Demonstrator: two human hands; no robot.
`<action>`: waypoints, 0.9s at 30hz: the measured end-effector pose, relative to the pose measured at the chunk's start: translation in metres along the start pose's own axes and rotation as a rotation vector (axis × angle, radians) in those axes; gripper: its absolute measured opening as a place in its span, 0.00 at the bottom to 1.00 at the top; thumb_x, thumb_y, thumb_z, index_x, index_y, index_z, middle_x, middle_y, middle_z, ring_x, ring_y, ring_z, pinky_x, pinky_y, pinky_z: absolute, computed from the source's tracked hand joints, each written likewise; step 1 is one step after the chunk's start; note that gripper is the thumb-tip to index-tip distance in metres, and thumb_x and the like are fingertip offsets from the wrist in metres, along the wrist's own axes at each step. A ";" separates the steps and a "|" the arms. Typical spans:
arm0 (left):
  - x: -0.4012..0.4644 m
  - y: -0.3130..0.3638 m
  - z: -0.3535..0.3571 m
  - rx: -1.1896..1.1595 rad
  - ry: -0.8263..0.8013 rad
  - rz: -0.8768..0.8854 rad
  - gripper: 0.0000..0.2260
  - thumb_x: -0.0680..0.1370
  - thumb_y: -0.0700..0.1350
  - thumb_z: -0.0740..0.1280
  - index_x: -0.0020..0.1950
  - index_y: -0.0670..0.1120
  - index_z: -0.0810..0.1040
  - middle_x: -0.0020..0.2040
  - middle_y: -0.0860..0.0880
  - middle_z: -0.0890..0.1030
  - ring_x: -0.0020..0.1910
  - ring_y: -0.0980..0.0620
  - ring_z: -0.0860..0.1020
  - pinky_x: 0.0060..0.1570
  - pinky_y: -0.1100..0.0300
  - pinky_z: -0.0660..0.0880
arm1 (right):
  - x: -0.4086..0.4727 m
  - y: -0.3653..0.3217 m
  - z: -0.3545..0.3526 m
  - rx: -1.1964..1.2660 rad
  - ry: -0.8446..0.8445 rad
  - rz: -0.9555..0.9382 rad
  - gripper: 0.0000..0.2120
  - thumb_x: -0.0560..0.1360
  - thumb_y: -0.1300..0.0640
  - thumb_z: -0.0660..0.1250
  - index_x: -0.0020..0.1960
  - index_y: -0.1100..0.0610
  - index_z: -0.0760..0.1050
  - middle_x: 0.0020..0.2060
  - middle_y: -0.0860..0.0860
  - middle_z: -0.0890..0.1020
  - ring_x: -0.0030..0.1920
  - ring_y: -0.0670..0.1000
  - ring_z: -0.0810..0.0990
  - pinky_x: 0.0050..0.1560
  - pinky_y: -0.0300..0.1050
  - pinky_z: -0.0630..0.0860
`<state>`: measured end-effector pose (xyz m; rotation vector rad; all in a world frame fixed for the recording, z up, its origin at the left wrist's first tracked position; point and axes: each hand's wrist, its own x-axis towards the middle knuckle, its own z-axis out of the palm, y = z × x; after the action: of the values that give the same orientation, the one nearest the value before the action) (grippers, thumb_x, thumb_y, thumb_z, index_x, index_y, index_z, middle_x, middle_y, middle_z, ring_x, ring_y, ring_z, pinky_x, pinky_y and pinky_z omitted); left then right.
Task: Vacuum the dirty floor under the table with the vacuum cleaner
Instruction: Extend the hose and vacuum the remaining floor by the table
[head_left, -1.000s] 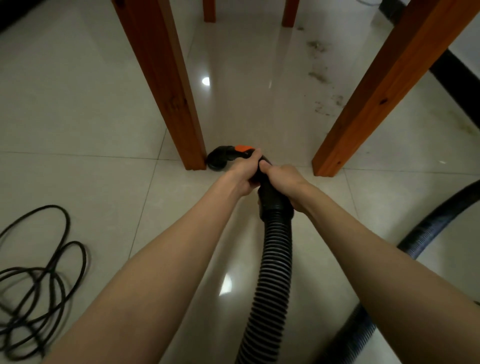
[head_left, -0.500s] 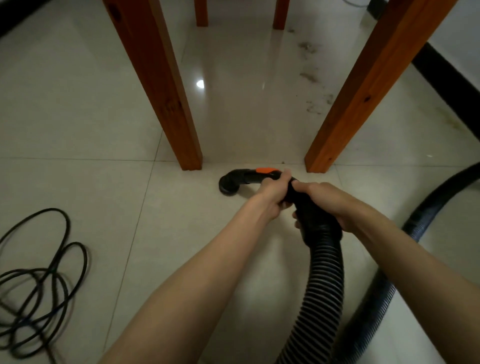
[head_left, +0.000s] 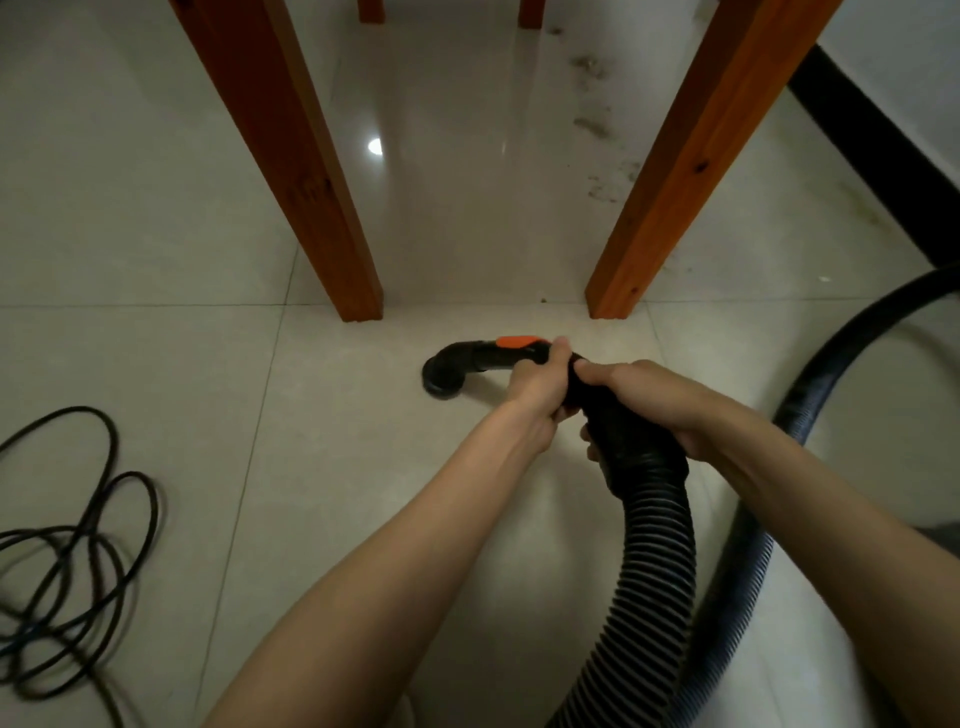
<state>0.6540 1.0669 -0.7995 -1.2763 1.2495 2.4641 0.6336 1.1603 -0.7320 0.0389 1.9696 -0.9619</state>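
A black vacuum nozzle (head_left: 444, 371) with an orange button (head_left: 515, 341) rests mouth-down on the pale tile floor, just in front of the two near table legs. My left hand (head_left: 537, 387) grips the handle behind the button. My right hand (head_left: 641, 395) grips the cuff where the ribbed black hose (head_left: 644, 571) joins it. Dirt smudges (head_left: 592, 124) lie on the floor under the table, near the right leg and beyond it.
Two orange wooden table legs stand ahead, left (head_left: 311, 208) and right (head_left: 670, 197), with two more far behind. A coiled black power cord (head_left: 67, 561) lies at the left. The hose loops round on the right (head_left: 831, 374). A black skirting (head_left: 878, 150) runs along the right wall.
The nozzle has been drawn back from beside the left table leg toward me and to the right. Both hands moved with it and kept their hold.
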 end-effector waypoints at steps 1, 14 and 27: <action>-0.001 -0.003 -0.001 0.006 0.020 0.006 0.10 0.80 0.48 0.60 0.49 0.40 0.70 0.42 0.44 0.77 0.48 0.45 0.78 0.56 0.50 0.76 | -0.003 0.000 0.000 0.005 -0.013 0.004 0.18 0.80 0.50 0.60 0.55 0.66 0.72 0.33 0.60 0.80 0.26 0.53 0.80 0.24 0.41 0.76; -0.013 -0.022 0.076 0.147 -0.317 -0.168 0.12 0.80 0.48 0.61 0.60 0.43 0.72 0.41 0.46 0.75 0.39 0.51 0.74 0.36 0.62 0.73 | -0.015 0.051 -0.035 0.127 0.430 0.056 0.16 0.78 0.48 0.61 0.52 0.62 0.71 0.43 0.60 0.79 0.42 0.59 0.80 0.40 0.47 0.77; 0.039 0.018 0.063 0.427 -0.293 -0.007 0.05 0.79 0.44 0.64 0.49 0.43 0.74 0.51 0.43 0.76 0.51 0.48 0.75 0.53 0.56 0.74 | 0.041 0.022 -0.019 0.288 0.498 -0.011 0.15 0.79 0.48 0.58 0.52 0.61 0.71 0.41 0.57 0.78 0.40 0.55 0.78 0.39 0.46 0.75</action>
<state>0.5814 1.0887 -0.7962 -0.7800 1.5630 2.1140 0.6046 1.1743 -0.7706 0.4703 2.2552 -1.3329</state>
